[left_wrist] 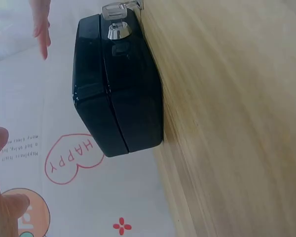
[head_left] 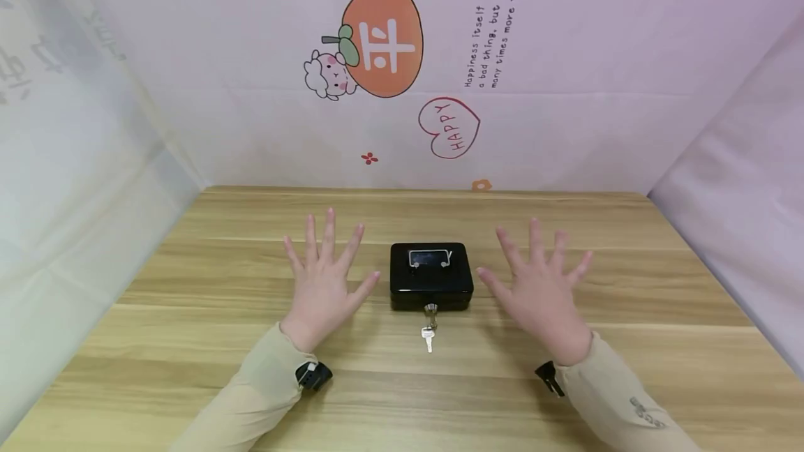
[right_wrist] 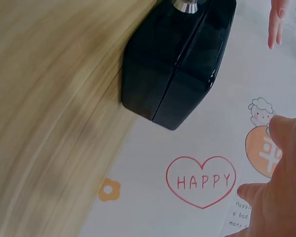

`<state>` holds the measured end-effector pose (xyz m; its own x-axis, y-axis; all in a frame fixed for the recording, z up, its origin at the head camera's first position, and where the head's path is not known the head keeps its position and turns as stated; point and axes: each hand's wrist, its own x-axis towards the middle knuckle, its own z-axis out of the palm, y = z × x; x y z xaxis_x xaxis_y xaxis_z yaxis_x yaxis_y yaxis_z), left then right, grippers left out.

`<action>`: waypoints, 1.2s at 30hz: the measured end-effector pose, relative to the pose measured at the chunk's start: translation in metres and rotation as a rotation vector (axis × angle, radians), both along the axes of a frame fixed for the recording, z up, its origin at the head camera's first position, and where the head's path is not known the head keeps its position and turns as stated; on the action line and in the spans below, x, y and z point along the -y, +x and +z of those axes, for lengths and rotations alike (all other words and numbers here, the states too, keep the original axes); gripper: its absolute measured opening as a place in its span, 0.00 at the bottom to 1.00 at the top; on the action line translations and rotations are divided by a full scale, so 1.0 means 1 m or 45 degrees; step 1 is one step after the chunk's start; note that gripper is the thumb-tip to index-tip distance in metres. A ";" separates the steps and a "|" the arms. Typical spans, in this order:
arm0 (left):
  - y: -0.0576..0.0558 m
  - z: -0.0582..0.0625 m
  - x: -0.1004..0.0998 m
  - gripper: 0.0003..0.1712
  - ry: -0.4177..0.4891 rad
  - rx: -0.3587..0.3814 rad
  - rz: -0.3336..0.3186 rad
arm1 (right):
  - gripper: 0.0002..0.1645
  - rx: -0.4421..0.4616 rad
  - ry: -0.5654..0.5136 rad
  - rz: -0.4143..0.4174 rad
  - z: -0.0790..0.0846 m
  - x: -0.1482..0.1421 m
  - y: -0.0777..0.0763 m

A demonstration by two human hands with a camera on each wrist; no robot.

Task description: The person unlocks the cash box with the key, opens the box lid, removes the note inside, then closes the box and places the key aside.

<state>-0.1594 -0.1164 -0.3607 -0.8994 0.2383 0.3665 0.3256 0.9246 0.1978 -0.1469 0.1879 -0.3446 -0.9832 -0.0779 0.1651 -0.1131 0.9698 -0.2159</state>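
A small black cash box (head_left: pixel 430 284) with a wire handle (head_left: pixel 430 258) on its lid stands on the wooden table, lid down. One key sits in the silver lock (left_wrist: pixel 119 30) on its front, and a second key (head_left: pixel 428 338) hangs from it. To the left of the box is my left hand (head_left: pixel 323 288), palm down with fingers spread straight. My right hand (head_left: pixel 541 291) is on the other side, its fingers likewise spread. Both hands are apart from the box and hold nothing. In the right wrist view the box (right_wrist: pixel 175 64) shows its side, with a thin seam under the lid.
The wood-grain table (head_left: pixel 188 340) reaches back to a white cloth (head_left: pixel 264 124) printed with an orange fruit, a heart and lettering. Cloth also hangs along the left and right sides. Each wrist wears a dark strapped device (head_left: pixel 314 375).
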 end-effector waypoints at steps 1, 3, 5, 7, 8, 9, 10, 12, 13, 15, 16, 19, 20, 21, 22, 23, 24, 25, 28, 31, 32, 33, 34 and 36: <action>0.001 0.000 0.000 0.40 0.000 0.004 -0.001 | 0.45 0.000 0.004 0.005 0.000 0.001 0.000; 0.003 0.001 -0.001 0.41 -0.007 0.014 0.001 | 0.45 -0.001 0.008 0.017 0.001 0.004 0.001; 0.004 0.001 -0.003 0.41 -0.013 0.019 -0.003 | 0.45 -0.008 0.010 0.029 0.001 0.007 0.002; 0.005 0.001 -0.005 0.42 -0.020 0.029 -0.008 | 0.46 -0.013 0.011 0.041 0.001 0.010 0.002; 0.005 0.000 -0.006 0.42 -0.021 0.031 -0.012 | 0.46 -0.016 0.007 0.048 0.001 0.012 0.003; 0.006 0.000 -0.007 0.42 -0.020 0.032 -0.017 | 0.46 -0.018 0.004 0.054 0.000 0.013 0.003; 0.006 -0.001 -0.008 0.42 -0.018 0.028 -0.023 | 0.46 -0.021 0.002 0.058 0.000 0.015 0.003; 0.006 -0.002 -0.010 0.42 -0.013 0.024 -0.033 | 0.46 -0.020 0.001 0.066 0.000 0.018 0.003; 0.006 -0.002 -0.012 0.42 -0.012 0.025 -0.037 | 0.46 -0.018 -0.002 0.071 0.000 0.019 0.004; 0.006 -0.003 -0.014 0.43 0.004 0.024 -0.055 | 0.45 -0.018 -0.010 0.084 0.000 0.022 0.004; 0.006 -0.004 -0.016 0.43 0.016 0.028 -0.065 | 0.45 -0.021 -0.015 0.094 0.000 0.023 0.004; 0.004 -0.006 -0.021 0.44 0.061 0.062 -0.104 | 0.44 -0.039 -0.064 0.142 -0.001 0.026 0.002; 0.003 -0.006 -0.024 0.44 0.085 0.081 -0.120 | 0.43 -0.046 -0.094 0.162 -0.001 0.027 0.002; 0.002 -0.007 -0.026 0.45 0.106 0.103 -0.134 | 0.42 -0.058 -0.132 0.185 -0.001 0.028 0.002; 0.001 -0.008 -0.028 0.45 0.126 0.118 -0.152 | 0.41 -0.060 -0.177 0.205 -0.001 0.029 0.002; -0.001 -0.009 -0.030 0.45 0.140 0.146 -0.164 | 0.40 -0.052 -0.227 0.224 -0.001 0.029 0.002; -0.003 -0.010 -0.032 0.45 0.164 0.177 -0.175 | 0.39 -0.033 -0.286 0.238 0.000 0.029 0.002; -0.005 -0.011 -0.034 0.45 0.182 0.211 -0.184 | 0.38 -0.010 -0.344 0.250 0.000 0.029 0.003; -0.012 -0.015 -0.038 0.44 0.251 0.337 -0.207 | 0.34 0.083 -0.520 0.280 0.000 0.029 0.005; -0.018 -0.020 -0.041 0.42 0.334 0.472 -0.219 | 0.26 0.190 -0.664 0.304 -0.001 0.028 0.004; -0.020 -0.021 -0.041 0.42 0.364 0.513 -0.221 | 0.24 0.240 -0.725 0.323 -0.002 0.028 0.004; -0.022 -0.022 -0.041 0.42 0.392 0.548 -0.220 | 0.22 0.297 -0.779 0.342 -0.002 0.028 0.004; -0.023 -0.023 -0.041 0.41 0.412 0.580 -0.219 | 0.20 0.352 -0.823 0.355 -0.003 0.028 0.004; -0.025 -0.025 -0.041 0.41 0.457 0.626 -0.221 | 0.19 0.453 -0.909 0.374 -0.005 0.027 0.004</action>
<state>-0.1848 -0.0751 -0.3860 -0.9423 0.3348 0.0049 0.2572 0.7146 0.6505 -0.1432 0.1607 -0.3496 -0.9419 -0.3329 -0.0438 -0.1483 0.5296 -0.8352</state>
